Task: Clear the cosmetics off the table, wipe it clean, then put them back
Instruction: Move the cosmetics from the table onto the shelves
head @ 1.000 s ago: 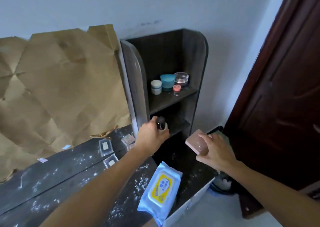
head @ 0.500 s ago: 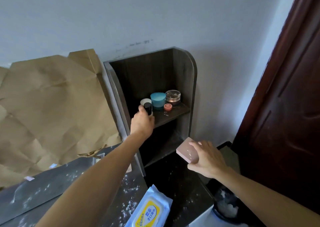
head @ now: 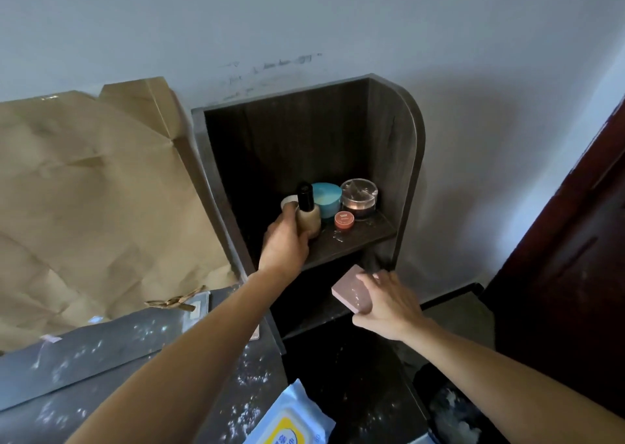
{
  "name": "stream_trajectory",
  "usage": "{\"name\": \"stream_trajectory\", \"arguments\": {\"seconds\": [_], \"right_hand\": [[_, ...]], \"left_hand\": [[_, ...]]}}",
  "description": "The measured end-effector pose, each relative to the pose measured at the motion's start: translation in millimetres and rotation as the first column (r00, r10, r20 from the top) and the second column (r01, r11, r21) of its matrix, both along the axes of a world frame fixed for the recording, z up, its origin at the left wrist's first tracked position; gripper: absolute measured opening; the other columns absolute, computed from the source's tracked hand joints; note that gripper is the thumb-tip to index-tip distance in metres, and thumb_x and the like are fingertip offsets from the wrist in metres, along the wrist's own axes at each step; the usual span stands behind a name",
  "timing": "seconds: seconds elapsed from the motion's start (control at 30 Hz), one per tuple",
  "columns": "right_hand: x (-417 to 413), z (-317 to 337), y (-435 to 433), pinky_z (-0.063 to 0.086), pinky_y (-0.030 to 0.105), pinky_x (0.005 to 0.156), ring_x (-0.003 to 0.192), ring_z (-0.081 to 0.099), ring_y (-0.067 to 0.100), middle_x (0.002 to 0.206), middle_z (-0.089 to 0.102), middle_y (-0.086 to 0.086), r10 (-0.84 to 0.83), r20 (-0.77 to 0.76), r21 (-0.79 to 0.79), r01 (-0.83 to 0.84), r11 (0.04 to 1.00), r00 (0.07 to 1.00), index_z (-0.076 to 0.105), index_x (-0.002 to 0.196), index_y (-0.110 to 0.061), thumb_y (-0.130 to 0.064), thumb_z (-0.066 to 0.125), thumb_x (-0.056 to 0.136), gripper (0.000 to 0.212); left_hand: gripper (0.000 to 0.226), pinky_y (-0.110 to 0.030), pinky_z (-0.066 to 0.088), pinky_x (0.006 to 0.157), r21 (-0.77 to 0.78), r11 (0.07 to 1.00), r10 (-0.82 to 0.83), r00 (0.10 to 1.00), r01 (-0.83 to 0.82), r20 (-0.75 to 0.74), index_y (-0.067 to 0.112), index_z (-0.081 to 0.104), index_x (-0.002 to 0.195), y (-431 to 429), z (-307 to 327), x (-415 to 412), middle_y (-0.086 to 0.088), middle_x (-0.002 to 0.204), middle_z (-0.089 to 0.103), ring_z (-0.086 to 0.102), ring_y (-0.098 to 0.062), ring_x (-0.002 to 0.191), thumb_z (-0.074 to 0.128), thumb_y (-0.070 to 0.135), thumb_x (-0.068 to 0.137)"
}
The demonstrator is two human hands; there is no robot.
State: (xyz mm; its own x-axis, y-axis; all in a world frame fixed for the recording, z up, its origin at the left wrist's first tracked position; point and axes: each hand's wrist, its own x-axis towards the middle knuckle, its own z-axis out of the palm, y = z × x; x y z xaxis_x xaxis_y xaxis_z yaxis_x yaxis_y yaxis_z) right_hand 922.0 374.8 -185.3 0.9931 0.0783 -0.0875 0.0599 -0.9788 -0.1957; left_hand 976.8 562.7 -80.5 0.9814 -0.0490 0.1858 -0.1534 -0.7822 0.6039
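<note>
**Q:** How far along was the clearing?

**A:** Well under way, by the look of it, though no wiping had begun. Nearest the camera a pack of wet wipes [head: 287, 423] lay on the table [head: 101, 352] with neither hand on it. White powder speckled the dark top.

**Q:** And the hands?

**A:** Both were occupied. The right hand [head: 389, 303] gripped a flat pink compact [head: 351, 293], fingers over its lid, at the table's far end below the shelf [head: 358, 240]. Further out, the left hand [head: 285, 244] was wrapped round a beige foundation bottle [head: 308, 211] with a black cap, upright at the shelf's front left. Whether its base touched the board could not be told.

**Q:** What had been parked up there?

**A:** Four pots stood on the shelf. A white jar [head: 287, 201], a blue jar [head: 326, 200] and a clear-lidded jar [head: 359, 195] stood along the back, with a small red pot [head: 344, 220] in front.

**Q:** What remained?

**A:** Seemingly most of the job. The two held items needed setting down. A flat packet [head: 199, 305] at the table's back edge, by the brown paper [head: 84, 206], looked uncollected. After that came the wipe-down and the return of everything.
</note>
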Motion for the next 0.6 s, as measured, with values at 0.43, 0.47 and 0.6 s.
{"name": "stream_trajectory", "arguments": {"seconds": [0.43, 0.47, 0.6], "right_hand": [[105.0, -59.7, 21.9, 0.048, 0.04, 0.083, 0.112, 0.053, 0.038, 0.134, 0.038, 0.021, 0.024, -0.196, -0.094, -0.043, 0.995, 0.98, 0.031, 0.137, -0.014, -0.05, 0.064, 0.079, 0.077], [109.3, -62.7, 22.1, 0.049, 0.04, 0.082, 0.112, 0.054, 0.038, 0.134, 0.038, 0.021, 0.035, -0.196, -0.101, -0.056, 0.993, 0.98, 0.032, 0.137, -0.014, -0.052, 0.062, 0.08, 0.075], [117.7, -72.2, 24.2, 0.049, 0.039, 0.08, 0.11, 0.055, 0.035, 0.131, 0.044, 0.02, 0.053, -0.173, -0.177, -0.084, 0.981, 0.984, 0.04, 0.133, -0.011, -0.06, 0.054, 0.083, 0.072]], "left_hand": [[0.044, -0.046, 0.044, 0.095, 0.463, 0.878, -0.026, 0.954, -0.121, 0.298, 0.002, 0.055, 0.123, 8.0, -65.8, -61.5, -0.02, 0.126, 0.055, 0.051, -0.037, 0.117, 0.056, 0.005, 0.08], [0.047, -0.046, 0.043, 0.098, 0.474, 0.871, -0.015, 0.955, -0.133, 0.295, 0.002, 0.054, 0.126, 8.0, -67.6, -63.9, -0.02, 0.128, 0.054, 0.049, -0.037, 0.121, 0.054, 0.003, 0.078], [0.057, -0.049, 0.037, 0.106, 0.501, 0.851, 0.029, 0.968, -0.154, 0.248, 0.002, 0.05, 0.131, 4.5, -68.6, -70.6, -0.021, 0.135, 0.05, 0.043, -0.038, 0.129, 0.047, 0.0, 0.074]]}}
